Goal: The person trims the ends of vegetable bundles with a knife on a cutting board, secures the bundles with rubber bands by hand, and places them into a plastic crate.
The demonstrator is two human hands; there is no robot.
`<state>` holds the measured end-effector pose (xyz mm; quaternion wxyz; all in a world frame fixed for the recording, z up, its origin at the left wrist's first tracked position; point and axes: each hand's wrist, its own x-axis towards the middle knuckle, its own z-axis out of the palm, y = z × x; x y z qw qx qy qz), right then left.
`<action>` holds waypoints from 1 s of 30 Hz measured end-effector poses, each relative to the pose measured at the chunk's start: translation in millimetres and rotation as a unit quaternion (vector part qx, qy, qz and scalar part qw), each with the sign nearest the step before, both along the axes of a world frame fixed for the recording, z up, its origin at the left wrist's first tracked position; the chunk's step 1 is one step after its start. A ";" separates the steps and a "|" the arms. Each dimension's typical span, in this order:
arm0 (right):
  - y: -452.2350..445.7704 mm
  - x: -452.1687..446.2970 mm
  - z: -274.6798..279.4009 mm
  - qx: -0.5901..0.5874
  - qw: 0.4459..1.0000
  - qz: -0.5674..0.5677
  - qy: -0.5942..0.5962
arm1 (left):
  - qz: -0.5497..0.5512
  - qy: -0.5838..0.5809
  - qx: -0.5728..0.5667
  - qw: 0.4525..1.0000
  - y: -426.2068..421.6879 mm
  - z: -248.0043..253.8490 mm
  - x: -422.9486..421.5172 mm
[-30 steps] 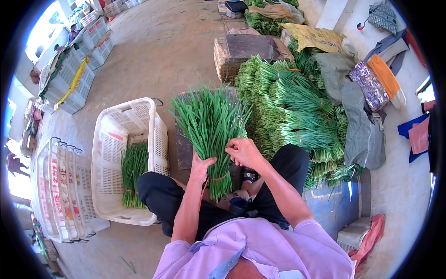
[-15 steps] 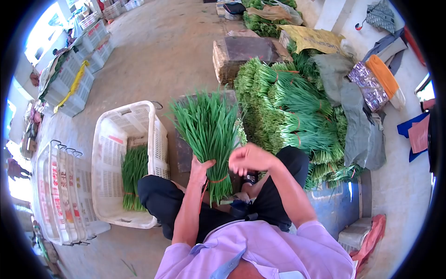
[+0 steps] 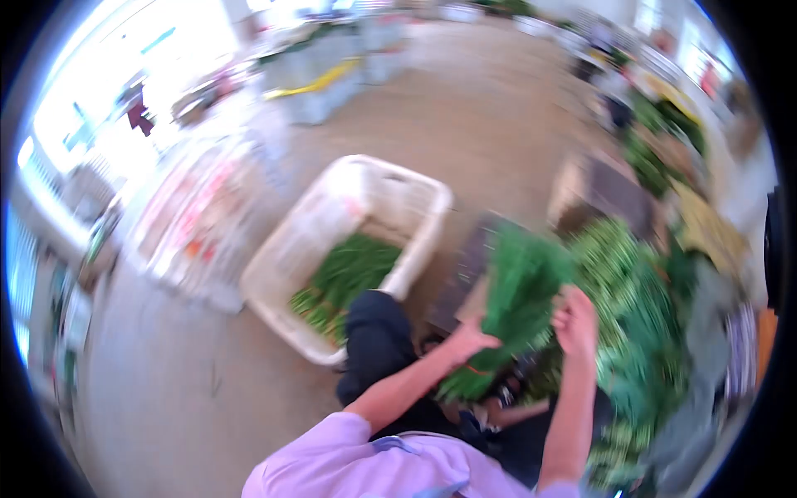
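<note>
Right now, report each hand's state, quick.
Left hand: closed around the green bundle.
Right hand: fingers curled beside it; too blurred to tell if holding anything.

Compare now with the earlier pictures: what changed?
The view has swung left, so the basket appears farther right and slanted. The right hand sits farther up beside the bundle; blur hides whether they touch. The left hand still grips the bundle near its red band; the greens stay in the basket.
</note>
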<state>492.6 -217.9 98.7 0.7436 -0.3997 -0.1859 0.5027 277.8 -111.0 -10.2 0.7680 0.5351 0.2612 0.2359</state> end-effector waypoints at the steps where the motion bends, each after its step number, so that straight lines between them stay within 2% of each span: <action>1: 1.5 5.6 -8.4 -0.001 0.998 -0.052 0.042 | -0.061 -0.003 -0.060 0.996 7.0 -3.5 2.4; 2: 3.8 -4.1 0.7 -0.016 0.993 -0.116 0.030 | -0.061 -0.054 -0.118 0.990 3.3 9.6 -0.1; 4: 0.2 -22.7 16.2 0.028 0.992 -0.117 0.034 | -0.066 -0.083 -0.100 0.989 4.1 4.3 -2.1; 6: -23.1 -25.3 22.5 0.126 0.983 0.108 -0.079 | -0.053 -0.086 -0.126 0.987 7.4 2.0 -2.9; 8: -49.8 -14.9 3.9 0.033 0.930 0.318 -0.180 | -0.032 -0.101 -0.146 0.984 14.3 5.4 -3.0; 10: -56.7 -32.9 13.8 -0.200 0.864 0.435 -0.155 | -0.002 -0.125 -0.168 0.978 18.5 12.6 -8.8; 11: -62.2 -28.6 -9.8 -0.259 0.846 0.403 -0.233 | 0.013 -0.130 -0.173 0.976 22.0 18.0 -10.7; 12: -65.0 -20.7 -22.6 -0.252 0.766 0.361 -0.469 | -0.041 -0.156 -0.173 0.972 29.0 20.9 -14.4; 13: -58.0 -29.1 -16.6 -0.329 0.800 0.311 -0.393 | -0.054 -0.113 -0.230 0.965 28.3 35.9 -19.9; 14: -55.9 -24.1 -28.2 -0.327 0.785 0.272 -0.449 | -0.035 -0.110 -0.441 0.890 25.1 50.5 -20.6; 15: -54.8 -32.4 -33.4 -0.281 0.861 0.195 -0.377 | -0.009 -0.155 -0.451 0.879 32.7 -3.0 -2.2; 16: -49.8 -36.2 -47.0 -0.255 0.892 0.161 -0.337 | -0.043 -0.185 -0.486 0.853 29.0 13.6 -3.8; 17: -39.4 -51.7 -29.9 -0.261 0.912 0.172 -0.266 | -0.079 -0.223 -0.462 0.855 25.8 9.3 1.1; 18: -27.9 -64.2 -26.9 -0.263 0.916 0.139 -0.269 | -0.107 -0.271 -0.433 0.853 21.3 4.9 10.4; 20: -4.7 -76.5 -57.3 -0.207 0.953 0.011 -0.222 | -0.029 -0.211 -0.424 0.880 14.8 4.3 22.5; 21: 4.5 -78.7 -70.5 -0.210 0.953 0.000 -0.220 | -0.004 -0.183 -0.361 0.914 16.1 5.6 19.6; 23: 12.4 -78.3 -91.7 -0.217 0.967 -0.060 -0.123 | 0.002 -0.216 -0.340 0.915 19.0 -4.3 14.4; 24: 13.3 -79.0 -92.4 -0.217 0.966 -0.064 -0.123 | 0.018 -0.254 -0.322 0.912 20.9 -8.4 10.3; 26: 13.1 -82.1 -95.3 -0.260 0.916 -0.105 -0.286 | 0.018 -0.259 -0.321 0.911 21.9 -18.8 3.9; 28: 13.6 -86.6 -95.8 -0.265 0.899 -0.108 -0.333 | 0.054 -0.179 -0.148 0.971 21.9 -20.4 8.7; 29: 13.7 -89.6 -95.4 -0.253 0.904 -0.097 -0.330 | 0.056 -0.162 -0.205 0.964 23.7 -20.2 9.2; 30: 13.3 -91.3 -95.9 -0.242 0.909 -0.087 -0.328 | 0.057 -0.163 -0.205 0.963 26.2 -20.1 10.1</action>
